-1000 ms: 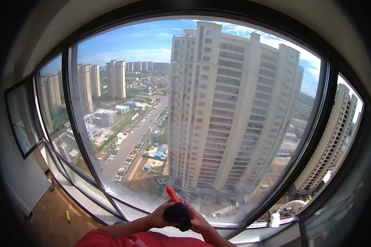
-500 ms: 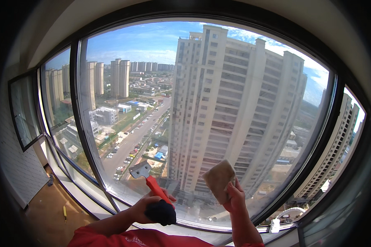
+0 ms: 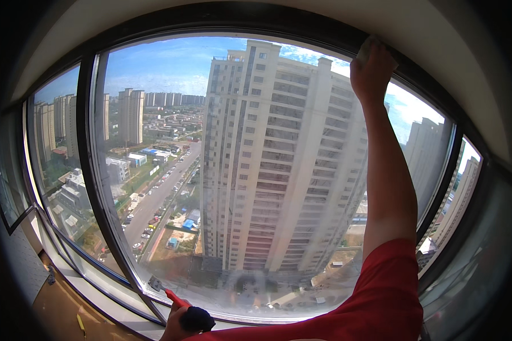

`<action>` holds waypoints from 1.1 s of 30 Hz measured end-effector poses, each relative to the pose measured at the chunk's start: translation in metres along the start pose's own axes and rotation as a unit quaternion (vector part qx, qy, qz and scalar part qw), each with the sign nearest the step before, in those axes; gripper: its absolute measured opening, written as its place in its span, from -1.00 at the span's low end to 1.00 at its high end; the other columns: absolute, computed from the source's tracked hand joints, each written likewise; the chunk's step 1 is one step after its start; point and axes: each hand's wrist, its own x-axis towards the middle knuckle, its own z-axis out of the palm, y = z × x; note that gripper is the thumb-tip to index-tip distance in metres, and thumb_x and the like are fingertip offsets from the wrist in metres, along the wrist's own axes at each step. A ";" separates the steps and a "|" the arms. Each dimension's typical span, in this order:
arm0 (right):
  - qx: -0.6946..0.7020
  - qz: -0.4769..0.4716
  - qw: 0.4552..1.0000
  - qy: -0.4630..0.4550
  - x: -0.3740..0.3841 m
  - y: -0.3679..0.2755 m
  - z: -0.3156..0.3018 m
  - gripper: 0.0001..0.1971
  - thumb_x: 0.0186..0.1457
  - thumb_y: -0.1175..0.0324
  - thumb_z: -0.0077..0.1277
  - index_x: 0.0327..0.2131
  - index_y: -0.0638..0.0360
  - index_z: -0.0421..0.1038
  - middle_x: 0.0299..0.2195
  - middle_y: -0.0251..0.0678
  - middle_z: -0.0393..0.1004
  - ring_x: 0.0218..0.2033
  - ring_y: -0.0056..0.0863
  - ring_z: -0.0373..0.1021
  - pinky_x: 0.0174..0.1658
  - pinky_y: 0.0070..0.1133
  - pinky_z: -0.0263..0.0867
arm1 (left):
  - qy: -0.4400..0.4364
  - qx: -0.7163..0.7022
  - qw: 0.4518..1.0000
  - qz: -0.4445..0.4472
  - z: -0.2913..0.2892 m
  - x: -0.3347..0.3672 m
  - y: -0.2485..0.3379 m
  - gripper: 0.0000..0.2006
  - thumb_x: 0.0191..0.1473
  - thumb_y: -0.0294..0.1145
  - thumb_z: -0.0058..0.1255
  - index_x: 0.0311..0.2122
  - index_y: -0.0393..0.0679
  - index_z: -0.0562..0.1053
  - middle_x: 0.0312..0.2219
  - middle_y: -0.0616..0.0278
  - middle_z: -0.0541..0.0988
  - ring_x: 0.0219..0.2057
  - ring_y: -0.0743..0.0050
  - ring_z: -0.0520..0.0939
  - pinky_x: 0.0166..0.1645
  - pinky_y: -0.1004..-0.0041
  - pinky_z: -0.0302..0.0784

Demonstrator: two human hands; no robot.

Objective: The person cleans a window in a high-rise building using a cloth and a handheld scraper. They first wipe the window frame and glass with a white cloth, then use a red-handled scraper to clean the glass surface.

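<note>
Low in the head view, my left hand (image 3: 173,325) is closed round a scraper (image 3: 176,298) with an orange-red handle and a flat metal head. The metal head lies near the lower left corner of the large window pane (image 3: 284,182); whether it touches the glass I cannot tell. A dark rounded piece (image 3: 197,320) sits against this hand. Stretched high to the upper right, my right hand (image 3: 372,77) grips a pale pad (image 3: 368,46) resembling a sponge or folded cloth. It is up against the dark top window frame (image 3: 335,27), mostly hidden by my fingers.
A narrower side pane (image 3: 57,153) and an opened sash (image 3: 11,176) stand at the left. The sill (image 3: 119,307) runs along below. On the brown floor (image 3: 60,315) lies a thin yellow tool (image 3: 81,325). High-rise buildings, a road and parked cars show outside.
My right hand has risen with the pale pad from the pane's lower part to the top frame. My left hand has lowered to the left with the scraper. The view has shifted.
</note>
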 end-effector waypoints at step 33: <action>0.025 -0.104 0.990 0.095 0.037 -0.215 0.062 -0.41 0.02 0.15 0.00 0.10 0.19 0.16 0.09 -0.06 0.19 0.14 -0.13 0.12 0.20 -0.13 -0.04 | 0.017 -0.445 0.882 -0.153 -0.069 -0.024 -0.128 -0.89 -0.03 -0.60 0.08 -0.36 -0.26 0.40 -0.49 0.23 0.49 -0.45 0.45 0.52 -0.32 0.42 0.52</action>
